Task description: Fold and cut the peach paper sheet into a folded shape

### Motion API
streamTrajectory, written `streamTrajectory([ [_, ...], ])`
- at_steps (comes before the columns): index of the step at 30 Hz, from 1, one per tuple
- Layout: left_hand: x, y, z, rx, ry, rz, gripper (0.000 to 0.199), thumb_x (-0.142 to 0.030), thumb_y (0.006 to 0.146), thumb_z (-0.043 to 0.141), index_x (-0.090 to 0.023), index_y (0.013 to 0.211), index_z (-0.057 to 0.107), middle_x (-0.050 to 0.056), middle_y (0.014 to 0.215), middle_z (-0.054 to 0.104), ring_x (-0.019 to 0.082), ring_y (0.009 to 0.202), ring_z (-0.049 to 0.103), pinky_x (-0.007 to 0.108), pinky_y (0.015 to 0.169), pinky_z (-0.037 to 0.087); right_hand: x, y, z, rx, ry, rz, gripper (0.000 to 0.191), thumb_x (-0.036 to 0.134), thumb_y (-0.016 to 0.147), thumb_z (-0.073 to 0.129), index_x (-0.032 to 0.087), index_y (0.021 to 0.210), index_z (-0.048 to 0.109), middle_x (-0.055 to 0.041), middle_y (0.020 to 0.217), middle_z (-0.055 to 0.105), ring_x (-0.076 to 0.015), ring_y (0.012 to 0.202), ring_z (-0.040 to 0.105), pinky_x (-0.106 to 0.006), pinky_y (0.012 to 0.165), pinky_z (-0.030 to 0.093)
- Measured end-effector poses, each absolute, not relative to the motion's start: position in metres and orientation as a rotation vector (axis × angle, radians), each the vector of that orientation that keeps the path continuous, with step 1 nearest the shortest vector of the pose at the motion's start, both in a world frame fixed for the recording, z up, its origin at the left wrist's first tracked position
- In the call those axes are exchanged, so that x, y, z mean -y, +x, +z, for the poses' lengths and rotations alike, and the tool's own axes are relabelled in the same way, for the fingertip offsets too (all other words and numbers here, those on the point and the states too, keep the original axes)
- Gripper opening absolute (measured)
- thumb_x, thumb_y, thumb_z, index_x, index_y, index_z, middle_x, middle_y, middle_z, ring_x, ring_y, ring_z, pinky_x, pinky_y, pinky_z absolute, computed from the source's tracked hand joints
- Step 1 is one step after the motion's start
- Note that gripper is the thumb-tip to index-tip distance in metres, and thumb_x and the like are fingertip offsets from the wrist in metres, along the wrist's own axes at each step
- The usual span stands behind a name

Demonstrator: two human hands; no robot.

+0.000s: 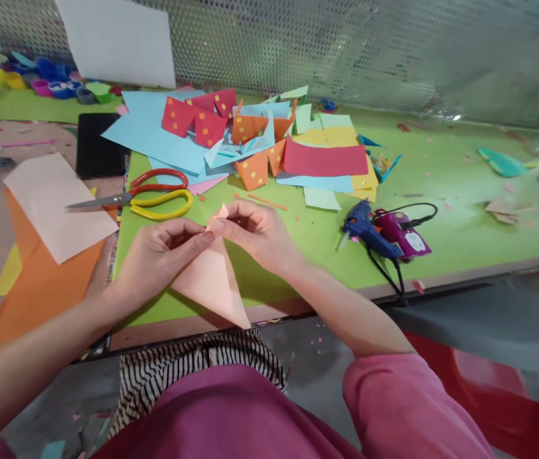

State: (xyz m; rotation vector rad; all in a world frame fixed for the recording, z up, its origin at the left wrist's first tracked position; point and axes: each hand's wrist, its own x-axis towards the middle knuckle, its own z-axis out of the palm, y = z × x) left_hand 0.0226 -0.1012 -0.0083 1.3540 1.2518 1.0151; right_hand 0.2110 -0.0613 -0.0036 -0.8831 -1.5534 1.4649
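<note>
Peach paper [219, 280] pinched at its top

At far left, small coloured pots [59, 88] cluster, their contents hard to make out. The left hand [159, 252] closes thumb and fingers on the paper's upper part, fingertips partly hidden. The sheet spreads below the grip. The right hand [262, 236] pinches the same end, thumb uppermost. A grey seat [503, 325] is cut off at right.

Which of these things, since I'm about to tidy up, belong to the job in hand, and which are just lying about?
Seemingly part of the job:
- pale pink paper, pinched by the left hand and right hand
- scissors, probably
- glue gun, possibly

Apparently just lying about:
- flat black object
- teal piece
- crumpled tan scrap
</note>
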Motion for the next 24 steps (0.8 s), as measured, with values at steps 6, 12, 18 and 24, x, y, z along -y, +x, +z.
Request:
streamTrajectory([
  [6, 0.104, 0.023, -0.008, -1.309, 1.42, 1.012, 0.034, -0.055, 0.084, 0.078, -0.021, 0.082, 0.078, 0.002, 0.077, 0.074, 0.016, 0.069, 0.061, 0.025, 0.059, 0.047, 0.065, 0.21, -0.001, 1.56, -0.892, 1.44, 0.044, 0.062, 0.084, 0.08, 0.021, 0.076, 0.065, 0.0039, 0.074, 0.06, -0.0094, 0.066, 0.045, -0.026, 0.058, 0.033],
  [12, 0.105, 0.017, -0.01, -1.124, 1.288, 0.896, 0.044, -0.056, 0.084, 0.081, -0.021, 0.111, 0.073, 0.006, 0.099, 0.08, 0.02, 0.082, 0.073, 0.026, 0.065, 0.057, 0.055, 0.216, -0.002, 1.444, -0.877, 1.389, 0.049, 0.063, 0.081, 0.083, 0.023, 0.071, 0.056, 0.0069, 0.065, 0.048, -0.0083, 0.058, 0.037, -0.027, 0.054, 0.03],
  [18, 0.104, 0.006, -0.017, -0.928, 1.523, 0.93, 0.05, -0.045, 0.079, 0.088, -0.024, 0.118, 0.066, 0.011, 0.13, 0.074, 0.024, 0.104, 0.075, 0.037, 0.088, 0.065, 0.035, 0.236, 0.001, 1.317, -0.986, 1.391, 0.053, 0.067, 0.081, 0.081, 0.025, 0.072, 0.049, 0.0056, 0.068, 0.044, -0.0101, 0.059, 0.037, -0.028, 0.053, 0.028],
  [24, 0.102, 0.006, -0.01, -0.835, 1.764, 0.9, 0.018, -0.04, 0.085, 0.084, -0.026, 0.096, 0.08, 0.009, 0.121, 0.08, 0.027, 0.116, 0.073, 0.043, 0.101, 0.061, 0.035, 0.237, -0.002, 1.339, -0.995, 1.459, 0.048, 0.064, 0.084, 0.079, 0.025, 0.073, 0.053, 0.0046, 0.07, 0.045, -0.0115, 0.062, 0.041, -0.029, 0.057, 0.029],
])
